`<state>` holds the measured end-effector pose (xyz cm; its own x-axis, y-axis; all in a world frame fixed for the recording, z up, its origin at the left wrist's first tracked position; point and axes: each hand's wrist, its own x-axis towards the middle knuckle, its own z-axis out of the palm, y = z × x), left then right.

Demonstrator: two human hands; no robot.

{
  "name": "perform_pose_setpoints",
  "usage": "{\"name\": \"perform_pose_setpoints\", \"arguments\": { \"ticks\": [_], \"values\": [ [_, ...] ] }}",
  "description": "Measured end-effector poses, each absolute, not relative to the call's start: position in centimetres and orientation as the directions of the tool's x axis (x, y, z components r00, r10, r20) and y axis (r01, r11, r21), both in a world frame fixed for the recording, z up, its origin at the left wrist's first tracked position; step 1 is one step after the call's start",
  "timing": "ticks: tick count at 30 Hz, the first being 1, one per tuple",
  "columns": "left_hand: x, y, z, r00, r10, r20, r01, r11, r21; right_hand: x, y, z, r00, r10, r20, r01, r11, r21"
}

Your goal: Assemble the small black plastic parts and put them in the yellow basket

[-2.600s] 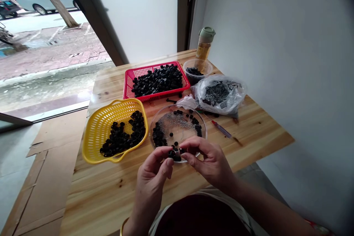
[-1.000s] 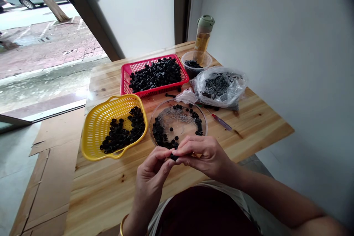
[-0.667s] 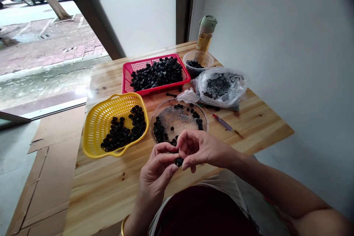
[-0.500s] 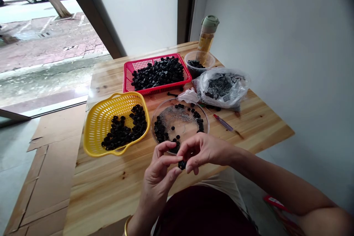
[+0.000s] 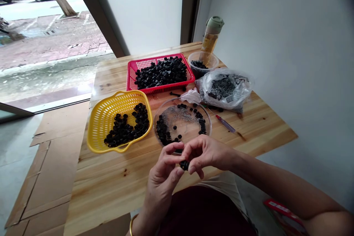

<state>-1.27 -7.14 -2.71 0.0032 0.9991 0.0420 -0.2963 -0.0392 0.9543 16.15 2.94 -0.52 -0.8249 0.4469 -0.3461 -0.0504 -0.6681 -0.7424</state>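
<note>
A small black part [image 5: 184,165] is pinched between the fingertips of both hands, just in front of a round clear tray [image 5: 210,127]. My left hand [image 5: 166,171] grips it from the left with thumb and forefinger. From the right, my right hand [image 5: 206,155] closes thumb and fingers on the same part. Thin metal pins [image 5: 179,115] and many small black pieces [image 5: 163,131] lie in the tray. To its left, a yellow basket [image 5: 96,127] holds more black parts. Behind stands a red basket [image 5: 131,75] heaped with black pieces.
An open plastic bag [image 5: 225,88] of dark pieces, a clear tub [image 5: 199,64] and a bottle [image 5: 212,37] stand at the back right of the wooden table [image 5: 110,184]. A screwdriver [image 5: 225,123] lies right of the tray.
The whole view has shifted slightly, so the table and its objects appear a little further right. Both hands still pinch the black part, with only small finger movement.
</note>
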Motion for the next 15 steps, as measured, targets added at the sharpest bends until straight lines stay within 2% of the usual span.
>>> {"name": "perform_pose_setpoints", "arguments": {
  "ticks": [9, 15],
  "values": [
    [-0.2, -7.4, -3.0, -0.010, 1.000, 0.012, -0.431, -0.015, 0.902, 16.1, 1.9, -0.2, -0.778, 0.480, -0.405, -0.051, -0.692, -0.720],
    [0.2, -7.8, -3.0, -0.027, 0.999, 0.037, -0.387, -0.045, 0.921, 16.0, 1.2, -0.2, -0.749, 0.486, -0.450, -0.068, -0.732, -0.678]
  ]
}}
